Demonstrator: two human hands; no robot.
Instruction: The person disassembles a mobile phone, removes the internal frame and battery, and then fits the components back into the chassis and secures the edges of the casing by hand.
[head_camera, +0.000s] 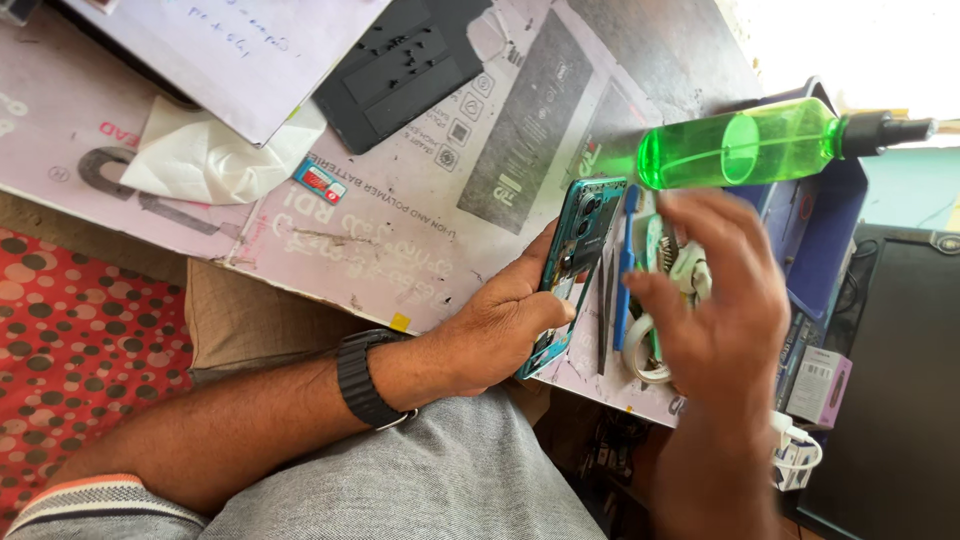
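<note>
2 bare hands work at the near edge of a desk covered by a printed paper sheet (400, 215). At 9 o'clock of the scene a crumpled white tissue (205, 158) lies under a sheet of written paper (235, 45), and a dark flat tray (405, 65) dotted with tiny screws sits toward 12 o'clock. The left hand (500, 325), a black watch (365, 380) on its wrist, has its fingers clamped around a teal phone (572, 265) held on edge, back cover off and camera block exposed, so opening looks done and inside work appears to remain. At 3 o'clock of the phone lie a blue pry tool (624, 270) and a dark thin tool (603, 320). The right hand (715, 320), blurred, hovers above them with fingers spread apart, holding nothing I can tell. A green spray bottle (745, 148) lies at 1 o'clock.
</note>
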